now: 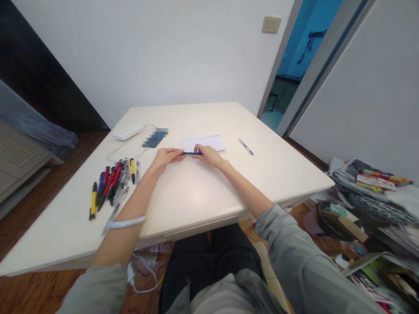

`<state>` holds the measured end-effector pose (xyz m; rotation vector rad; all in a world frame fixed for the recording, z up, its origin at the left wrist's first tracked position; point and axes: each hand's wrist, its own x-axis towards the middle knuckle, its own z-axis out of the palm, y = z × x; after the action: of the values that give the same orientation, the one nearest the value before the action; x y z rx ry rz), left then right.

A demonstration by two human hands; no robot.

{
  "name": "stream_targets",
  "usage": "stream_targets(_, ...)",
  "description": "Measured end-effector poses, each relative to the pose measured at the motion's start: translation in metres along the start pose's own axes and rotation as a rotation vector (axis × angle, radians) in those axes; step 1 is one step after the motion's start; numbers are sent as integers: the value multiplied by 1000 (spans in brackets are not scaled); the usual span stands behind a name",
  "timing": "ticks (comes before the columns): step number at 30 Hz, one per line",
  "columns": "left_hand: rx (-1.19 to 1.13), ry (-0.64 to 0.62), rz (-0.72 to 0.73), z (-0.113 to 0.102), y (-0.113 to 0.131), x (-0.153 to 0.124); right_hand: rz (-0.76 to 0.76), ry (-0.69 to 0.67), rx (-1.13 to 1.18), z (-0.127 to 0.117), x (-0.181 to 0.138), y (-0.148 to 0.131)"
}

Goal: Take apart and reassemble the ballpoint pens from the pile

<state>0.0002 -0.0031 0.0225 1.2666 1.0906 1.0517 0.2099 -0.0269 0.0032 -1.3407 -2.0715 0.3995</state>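
Note:
A blue pen (pixel 193 153) lies level between my two hands, just above the near edge of a white sheet of paper (pixel 209 141). Its dark left end is pinched in the fingers of my left hand (pixel 168 157). My right hand (pixel 208 155) is closed on the other end, and its fingers partly hide that end. To the right of the paper a clear pen with dark ends (pixel 246 147) rests alone on the table. Left of my left forearm is a loose pile of red, blue, black, yellow and clear pens (pixel 113 181).
The white table (pixel 193 196) meets a wall at the back. A phone (pixel 155 138), pixelated in the picture, lies near a white box-shaped device (pixel 127 131) with a cable. On the floor at right stand a bin (pixel 334 220) and stacked papers and bags (pixel 376 187).

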Motion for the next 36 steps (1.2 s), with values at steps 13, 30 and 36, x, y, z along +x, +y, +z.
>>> stream_targets(13, 266, -119, -105, 4, 2, -2, -21, -48, 34, -7, -18, 8)
stream_targets(30, 276, -194, -11, 2, 3, -11, -82, -72, 37, -5, -22, 5)
stream_targets(36, 151, -134, 1, 8, -2, -3, -52, -33, 76, -3, -22, 11)
